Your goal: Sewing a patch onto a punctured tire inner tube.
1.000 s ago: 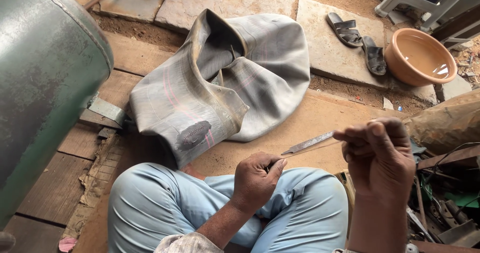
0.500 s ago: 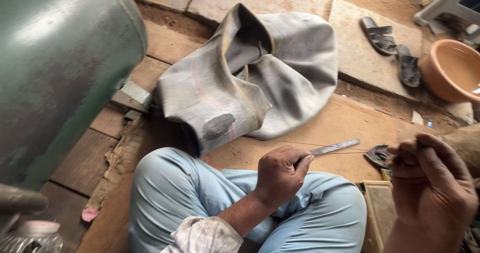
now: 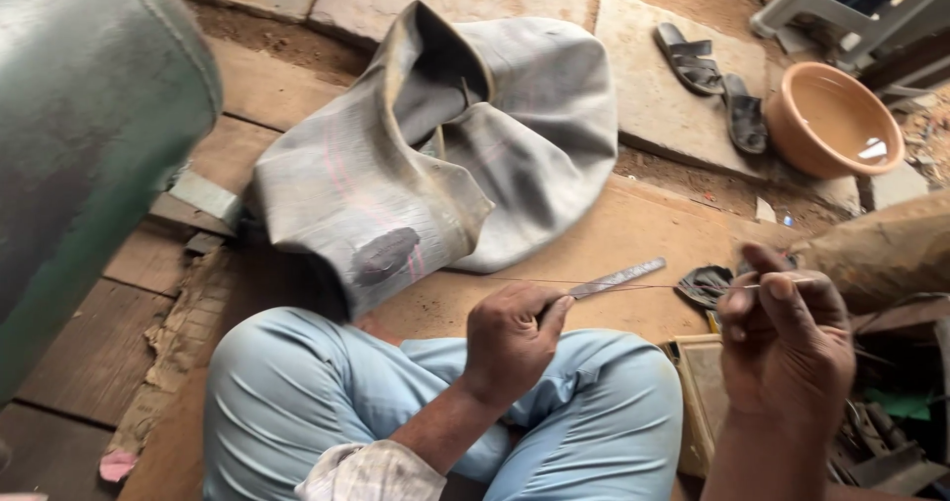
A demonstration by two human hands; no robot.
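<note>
My left hand (image 3: 513, 341) grips a thin flat metal blade (image 3: 618, 277) above my lap; the blade points right and slightly up. My right hand (image 3: 787, 348) is raised to the right of the blade's tip and pinches a thin wire or needle (image 3: 772, 285) between thumb and fingertips. A fine thread-like line (image 3: 653, 286) runs between the two hands alongside the blade. Beyond my knees, a large grey rubber inner tube (image 3: 534, 155) lies folded on the wooden board, with a dark oval patch (image 3: 384, 255) on its near lobe. My legs are in light blue trousers (image 3: 297, 392).
A big green metal drum (image 3: 89, 135) stands at the left. A pair of dark sandals (image 3: 714, 78) and an orange basin (image 3: 829, 120) are at the back right, next to a white stool (image 3: 841, 6). A brown sack (image 3: 881, 249) and scattered tools (image 3: 881, 432) crowd the right.
The view has swung left and back. My right hand dropped right, then returned toward the blade's tip with the thin wire. My left hand kept hold of the blade.
</note>
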